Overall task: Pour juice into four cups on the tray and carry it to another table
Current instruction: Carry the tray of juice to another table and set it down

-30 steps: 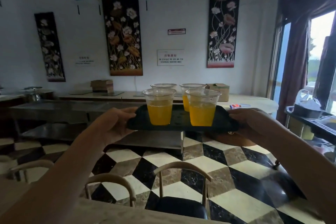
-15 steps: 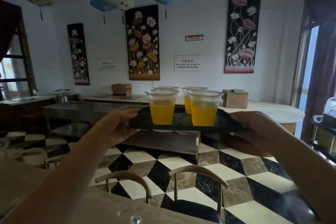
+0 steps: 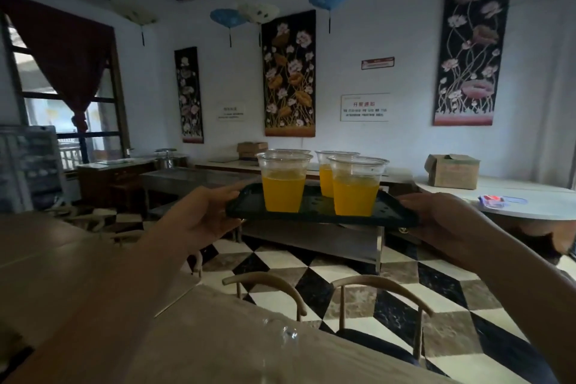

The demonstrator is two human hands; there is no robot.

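While the tray (image 3: 314, 207) hangs in mid-air above the checkered floor (image 3: 389, 284), the person's hands grip it at both ends. On the left, a wooden desk (image 3: 50, 259) fills the near corner. The left hand (image 3: 199, 218) curls round the tray's left edge, thumb on top and fingers underneath. Clear plastic cups stand on the dark tray: a front left cup (image 3: 283, 184) and a front right cup (image 3: 357, 185), both about half full of orange juice, with a rear cup (image 3: 327, 171) of juice partly hidden between them and another rim just visible behind the left one. The right hand (image 3: 442, 224) clasps the tray's right edge. Farther right, a cardboard box (image 3: 452, 170) sits on a pale desk (image 3: 530, 196).
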